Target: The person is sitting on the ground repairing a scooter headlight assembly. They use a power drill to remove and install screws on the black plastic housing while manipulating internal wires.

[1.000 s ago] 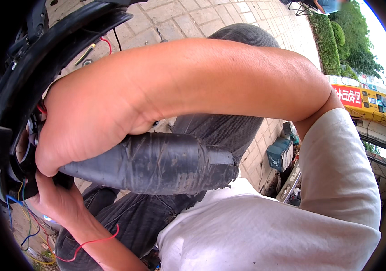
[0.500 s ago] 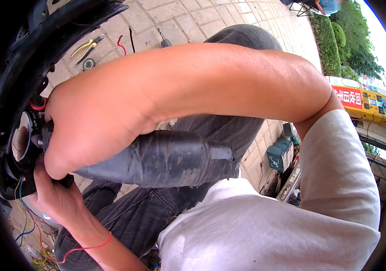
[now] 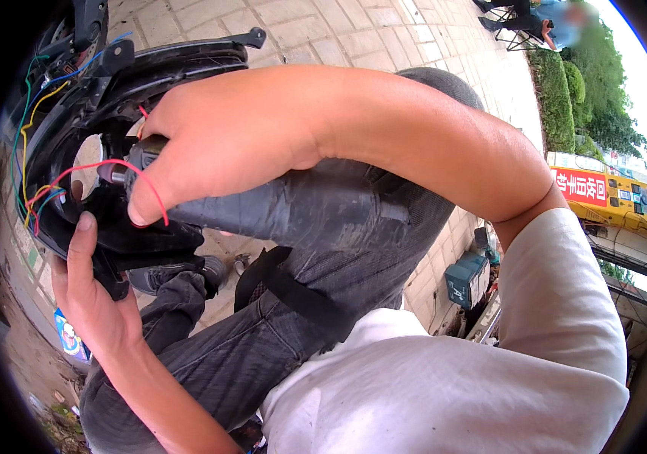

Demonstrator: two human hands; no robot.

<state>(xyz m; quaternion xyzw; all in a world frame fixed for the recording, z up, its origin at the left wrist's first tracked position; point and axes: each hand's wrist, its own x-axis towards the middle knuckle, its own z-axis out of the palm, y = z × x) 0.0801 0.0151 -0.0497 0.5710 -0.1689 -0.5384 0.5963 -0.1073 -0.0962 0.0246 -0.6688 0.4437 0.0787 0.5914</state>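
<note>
My right hand (image 3: 240, 125) is wrapped round a die grinder (image 3: 263, 216), its long body covered in scuffed black tape or rubber. A small pinkish grinding tip (image 3: 104, 173) points left at a round opening in a black plastic housing (image 3: 164, 244); I cannot tell whether the two touch. My left hand (image 3: 100, 306) grips the housing's near lower edge, thumb on top and fingers mostly hidden beneath. Red, yellow, blue and green wires (image 3: 26, 136) trail over the housing. One red wire (image 3: 141, 175) loops in front of my right hand.
My bent leg (image 3: 187, 371) in dark jeans lies below the housing. On the paving (image 3: 308, 34) to the right stands a dark teal box (image 3: 467, 278). Farther off are a yellow machine (image 3: 626, 189), a hedge (image 3: 554, 98) and a seated person (image 3: 550, 23).
The housing has turned and shifted right, covering the pliers and tape roll on the ground. My right hand and grinder moved up and right; my left thumb now shows on the housing.
</note>
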